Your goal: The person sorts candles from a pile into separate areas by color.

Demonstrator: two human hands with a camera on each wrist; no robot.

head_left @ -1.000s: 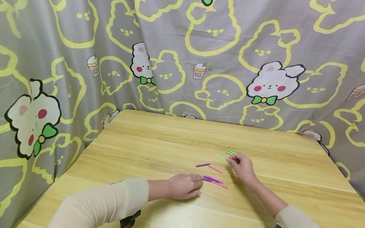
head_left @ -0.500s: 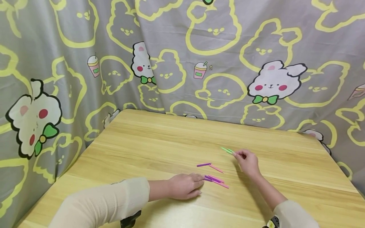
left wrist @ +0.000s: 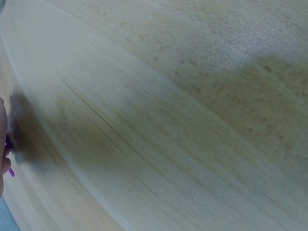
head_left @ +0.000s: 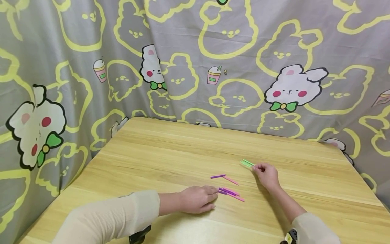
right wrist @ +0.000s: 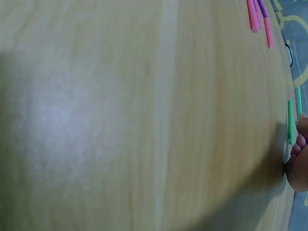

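Beyond and right of the pink-and-purple stick pile [head_left: 230, 193], the right hand [head_left: 266, 174] pinches one of the green sticks [head_left: 248, 162], long axes slanting away leftward, while the left hand [head_left: 198, 199] rests, fingers loose, at the pile's left end.

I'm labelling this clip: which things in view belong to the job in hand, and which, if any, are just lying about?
Likely in the job:
green sticks at the right hand
pink and purple pile by the left hand
purple stick and pink stick beyond it

Just surroundings:
table
patterned curtain
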